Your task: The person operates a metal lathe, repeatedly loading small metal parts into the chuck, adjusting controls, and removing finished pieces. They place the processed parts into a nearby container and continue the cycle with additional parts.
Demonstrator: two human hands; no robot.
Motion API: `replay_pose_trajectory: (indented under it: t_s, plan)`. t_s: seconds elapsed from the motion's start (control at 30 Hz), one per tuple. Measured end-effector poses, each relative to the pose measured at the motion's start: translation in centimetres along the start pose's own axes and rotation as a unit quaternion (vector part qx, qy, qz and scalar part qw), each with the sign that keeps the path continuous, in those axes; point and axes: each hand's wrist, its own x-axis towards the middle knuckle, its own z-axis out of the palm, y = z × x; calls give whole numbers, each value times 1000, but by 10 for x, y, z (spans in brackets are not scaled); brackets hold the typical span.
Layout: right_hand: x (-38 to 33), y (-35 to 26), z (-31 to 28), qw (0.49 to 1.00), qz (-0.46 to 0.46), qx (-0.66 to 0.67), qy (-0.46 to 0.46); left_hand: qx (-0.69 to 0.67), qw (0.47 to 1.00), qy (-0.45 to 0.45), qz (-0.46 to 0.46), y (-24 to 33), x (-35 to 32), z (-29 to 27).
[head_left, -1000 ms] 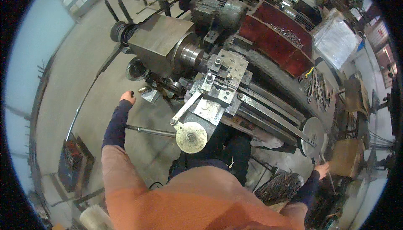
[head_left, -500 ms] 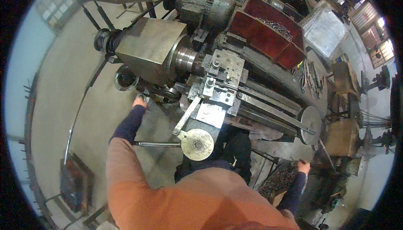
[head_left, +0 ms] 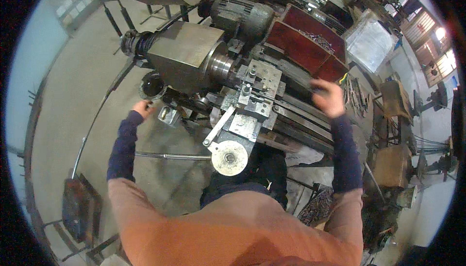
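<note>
Movement is mostly on our right side: half a second ago our right hand point(head_left: 328, 98) hung low beside the far end of the lathe bed point(head_left: 301, 120), and now it is raised over the bed, near the red chip tray point(head_left: 303, 40), with its fingers curled around something small and dark that we cannot make out. Our left hand point(head_left: 144, 107) has hardly shifted; it sits at the front of the headstock point(head_left: 182, 57), just below a round dark knob point(head_left: 152, 85), and we cannot tell whether its fingers grip anything. Between our hands stand the tool post point(head_left: 255, 84) and the pale handwheel point(head_left: 229, 157), untouched. We judge that the right hand is being brought in to work at the carriage.
</note>
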Motion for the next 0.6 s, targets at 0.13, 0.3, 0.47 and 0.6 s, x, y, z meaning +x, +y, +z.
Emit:
replay_pose_trajectory:
  t_s: [0.13,0.3,0.47,0.6]
  plan:
    - [93,-73,86,978,-194,51,-58,101,955,235,-147,-36,-54,-134]
    - [128,-114,156,970,-81,-86,-211,203,894,144,-372,-145,-178,-125]
    - [130,-113,160,969,-71,-122,-201,139,884,194,-401,26,-196,-92]
    - [122,-113,145,972,-87,-162,-149,145,892,170,-394,84,-193,-79]
